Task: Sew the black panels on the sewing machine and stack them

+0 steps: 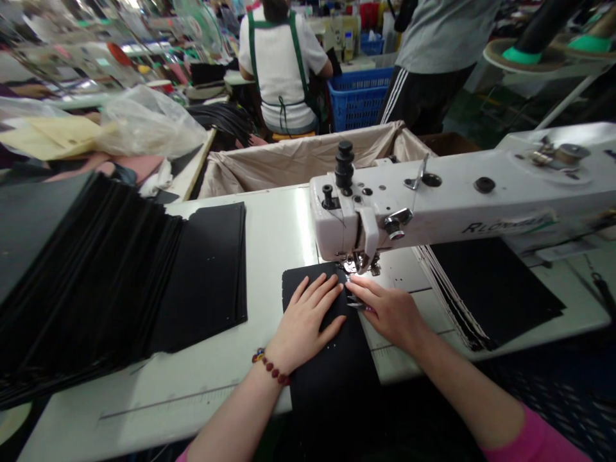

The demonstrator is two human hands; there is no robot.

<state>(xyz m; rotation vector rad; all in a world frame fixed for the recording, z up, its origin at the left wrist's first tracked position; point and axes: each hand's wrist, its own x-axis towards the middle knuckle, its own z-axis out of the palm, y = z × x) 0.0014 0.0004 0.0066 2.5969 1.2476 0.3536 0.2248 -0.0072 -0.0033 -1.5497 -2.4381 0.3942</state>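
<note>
At lower centre, the black panel [337, 385] lies on the pale surface [269, 244], its far end beside the presser foot [355, 264]. The left hand [308, 321] is spread flat on it; the right hand [392, 314] lies along its right edge, a small metal tool [355, 303] poking out, whether gripped I cannot tell. The sewing machine [423, 199] stands just beyond the fingertips, blocking the upper right. Stacked black panels flank the hands, left [202, 269] and right [495, 282]; a cloth-lined bin [289, 160] sits behind.

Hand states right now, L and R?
Left hand: open, spread flat on the black panel.
Right hand: partly closed, holding a small metal tool, fingertips by the panel's edge.
</note>
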